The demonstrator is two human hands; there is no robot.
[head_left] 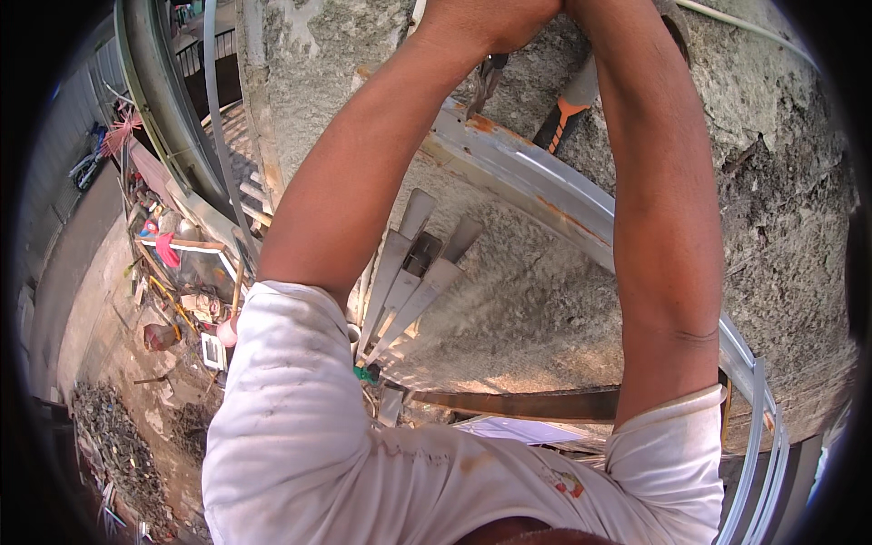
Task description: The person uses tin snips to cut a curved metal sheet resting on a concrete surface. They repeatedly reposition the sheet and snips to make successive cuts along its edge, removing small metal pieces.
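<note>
Both my arms reach up to the top edge of the view. Of my left hand (500, 20) only the wrist and lower part show; its fingers are hidden. My right hand lies beyond the top edge, with just the forearm visible. Below my left hand is a dark metal tool with jaw-like ends (485, 86), perhaps pliers; whether I hold it I cannot tell. A tool with a black and orange grip (565, 118) rests against the rough concrete between my forearms. Beneath them a grey metal channel (536, 177), rusty in places, runs slanting across the concrete.
Rough concrete (509, 291) fills the middle and right. Several flat grey strips (404, 282) fan out below my left arm. A tall curved metal beam (168, 100) stands at left. Far below are debris (186, 309) and a gravel heap (113, 445). Metal profiles (758, 445) bend at lower right.
</note>
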